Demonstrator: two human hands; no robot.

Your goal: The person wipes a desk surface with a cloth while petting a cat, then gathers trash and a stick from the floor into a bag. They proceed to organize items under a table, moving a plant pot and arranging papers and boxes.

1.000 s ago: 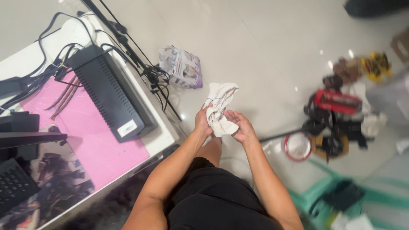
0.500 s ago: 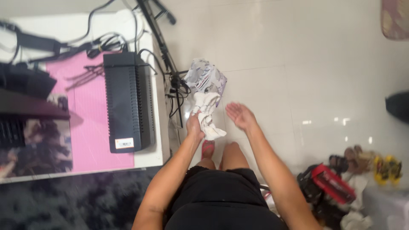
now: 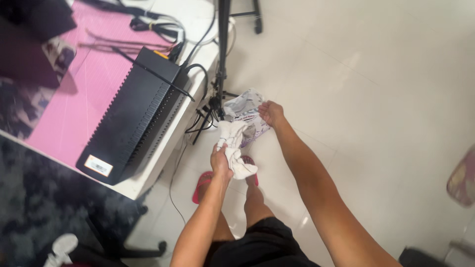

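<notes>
Rag (image 3: 233,148), white and crumpled, sits bunched in the left hand (image 3: 220,160), fingers closed round its lower end, above the pale floor (image 3: 376,99). Right hand (image 3: 271,112) reaches far, fingers curled onto the top of a soft printed pack (image 3: 247,111), white with purple and grey, lying by the stand's (image 3: 221,54) foot; whether it grips is hard to tell. Risk: cables (image 3: 200,118) tangle just left of the pack, so a lifted pack could snag them or nudge the stand. The loose rag end could drag too. On the desk (image 3: 143,183), left, a black box (image 3: 133,116) carries a small white label (image 3: 98,165) with an orange stripe on its near end, beside a pink mat (image 3: 79,94).
</notes>
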